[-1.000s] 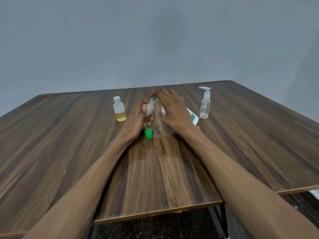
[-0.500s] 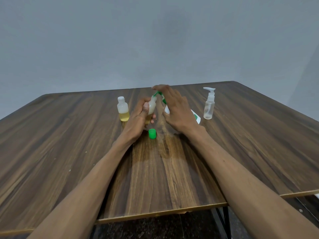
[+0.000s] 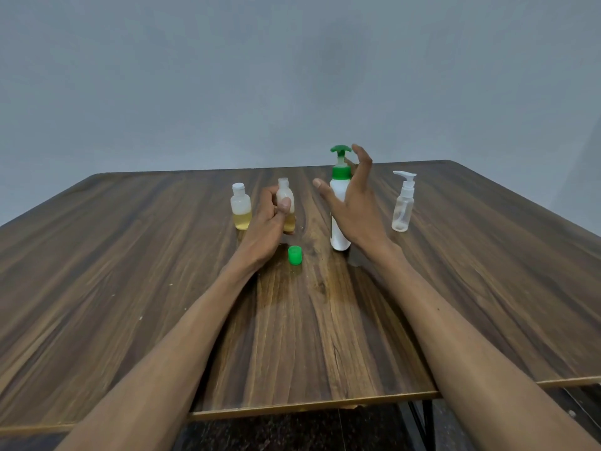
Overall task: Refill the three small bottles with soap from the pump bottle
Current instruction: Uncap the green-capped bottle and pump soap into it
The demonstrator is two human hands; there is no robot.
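A left hand [image 3: 266, 229] is gripping an uncapped small bottle [image 3: 286, 203] that is standing upright on the wooden worktop [image 3: 130, 271], thumb across its front; yellowish liquid is showing at its base. A green cap [image 3: 295, 255] is lying on the worktop just in front of it. To the left, a capped small bottle [image 3: 241, 210] is standing partly filled with yellow liquid. The right hand [image 3: 354, 203] is spreading its fingers [image 3: 362, 157] beside the upright white pump bottle [image 3: 340, 209] with a green pump head; whether it touches is unclear. A clear small pump bottle [image 3: 402, 203] is standing further right, apart from the hand.
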